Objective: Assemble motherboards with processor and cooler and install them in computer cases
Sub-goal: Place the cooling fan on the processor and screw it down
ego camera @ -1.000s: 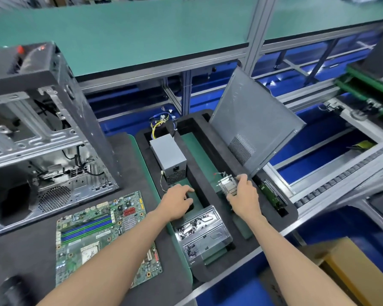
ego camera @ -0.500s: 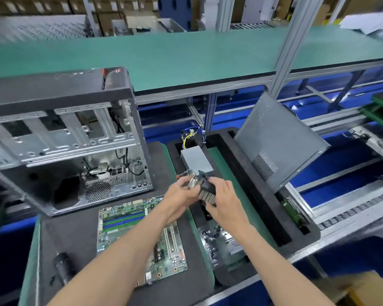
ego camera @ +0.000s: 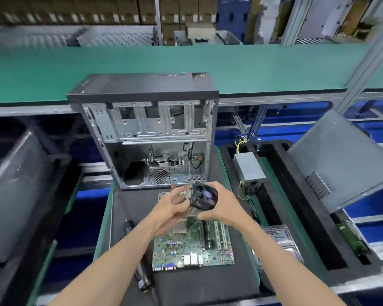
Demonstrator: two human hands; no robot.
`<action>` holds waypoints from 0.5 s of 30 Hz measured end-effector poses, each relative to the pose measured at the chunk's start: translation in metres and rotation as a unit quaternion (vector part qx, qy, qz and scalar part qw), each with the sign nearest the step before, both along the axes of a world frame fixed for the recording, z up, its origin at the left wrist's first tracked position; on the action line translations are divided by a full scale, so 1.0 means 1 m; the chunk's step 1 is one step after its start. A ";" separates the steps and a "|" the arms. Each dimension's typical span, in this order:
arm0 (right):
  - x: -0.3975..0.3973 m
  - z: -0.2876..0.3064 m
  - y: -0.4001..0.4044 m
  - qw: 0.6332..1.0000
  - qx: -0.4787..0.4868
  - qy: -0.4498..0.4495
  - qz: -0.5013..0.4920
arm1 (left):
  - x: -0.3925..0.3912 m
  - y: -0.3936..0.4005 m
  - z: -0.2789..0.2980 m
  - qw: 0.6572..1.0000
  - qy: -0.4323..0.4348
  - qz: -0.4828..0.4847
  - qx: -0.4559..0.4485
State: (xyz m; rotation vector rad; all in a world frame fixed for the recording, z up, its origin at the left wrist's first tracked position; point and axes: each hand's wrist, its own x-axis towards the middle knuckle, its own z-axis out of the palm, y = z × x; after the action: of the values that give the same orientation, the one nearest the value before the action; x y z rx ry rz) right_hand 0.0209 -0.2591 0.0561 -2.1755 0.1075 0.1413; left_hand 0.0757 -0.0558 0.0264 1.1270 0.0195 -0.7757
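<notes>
Both hands meet above the far end of a green printed motherboard point(ego camera: 192, 244), holding between them a black round-fan processor cooler with silver metal fins point(ego camera: 203, 200). The left hand point(ego camera: 171, 207) has its fingers curled against the cooler's left side and underside, where the fins show; the right hand point(ego camera: 224, 205) wraps the fan housing from the right, thumb low and fingers over the far edge, so neither hand is spread wide. How the cooler's thin wires run is too blurred to tell. Just below the cooler a square metal-capped processor point(ego camera: 180, 228) sits in its socket on the motherboard, which lies flat on a dark grey foam mat point(ego camera: 131, 217) with its row of coloured rear ports toward the person. Beyond the board, touching the mat's far edge, stands an open grey steel computer case with a black front panel point(ego camera: 150, 133), its side off and its drive bays and loose cables visible. A black-handled screwdriver point(ego camera: 139, 261) lies on the mat left of the board. To the right, a black foam tray with long compartments point(ego camera: 296, 195) holds a grey boxed power supply with yellow wires point(ego camera: 249, 168), and a grey perforated case side panel point(ego camera: 341, 160) leans tilted against the tray's far side. A clear plastic blister pack point(ego camera: 281, 241) rests near the right forearm.
</notes>
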 end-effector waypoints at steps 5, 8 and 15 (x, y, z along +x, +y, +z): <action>0.012 0.004 0.037 1.000 0.000 -0.003 0.007 | -0.001 0.051 -0.001 0.997 0.033 0.066 0.002; 0.019 0.007 0.053 0.999 -0.028 -0.008 0.022 | 0.004 0.079 -0.002 0.986 0.041 0.155 -0.034; 0.023 0.007 0.071 0.999 -0.030 -0.002 0.024 | 0.017 0.095 -0.001 0.966 -0.054 0.218 0.127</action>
State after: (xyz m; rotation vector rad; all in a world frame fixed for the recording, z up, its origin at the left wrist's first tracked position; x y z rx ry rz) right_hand 0.0443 -0.1886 0.0634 -2.2382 0.0564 0.1628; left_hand 0.0923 0.0396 0.0251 1.3457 0.2750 -0.3218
